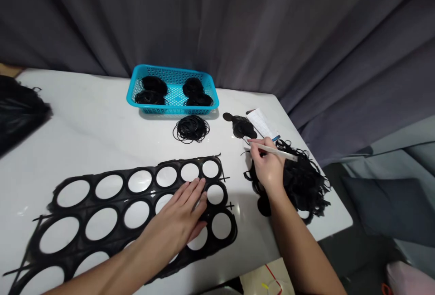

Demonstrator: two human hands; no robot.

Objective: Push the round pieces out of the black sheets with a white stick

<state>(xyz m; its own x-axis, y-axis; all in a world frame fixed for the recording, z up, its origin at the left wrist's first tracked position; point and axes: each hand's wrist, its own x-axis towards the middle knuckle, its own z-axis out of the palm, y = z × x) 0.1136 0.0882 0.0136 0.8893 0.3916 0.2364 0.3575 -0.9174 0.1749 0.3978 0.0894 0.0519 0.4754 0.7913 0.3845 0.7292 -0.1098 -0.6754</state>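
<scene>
My left hand (180, 215) lies flat on a black perforated sheet (119, 196), probably rubber, with rows of round holes and small cross-shaped marks. It holds nothing. My right hand (268, 168) grips a slim white pen (272, 151), whose tip points left toward a small stack of black round cut-outs (242, 127). Beneath that hand sits a heap of black scrap strips (301, 186), and the hand's lower side touches or overlaps it. Part of the sheet is hidden under my left hand and forearm.
A blue plastic basket (173, 110) holding several bundles of black bands stands at the back of the white table (84, 118). One loose bundle (190, 128) lies before it. A paper slip (261, 123) lies at the right, a black bag (16, 111) at the left edge.
</scene>
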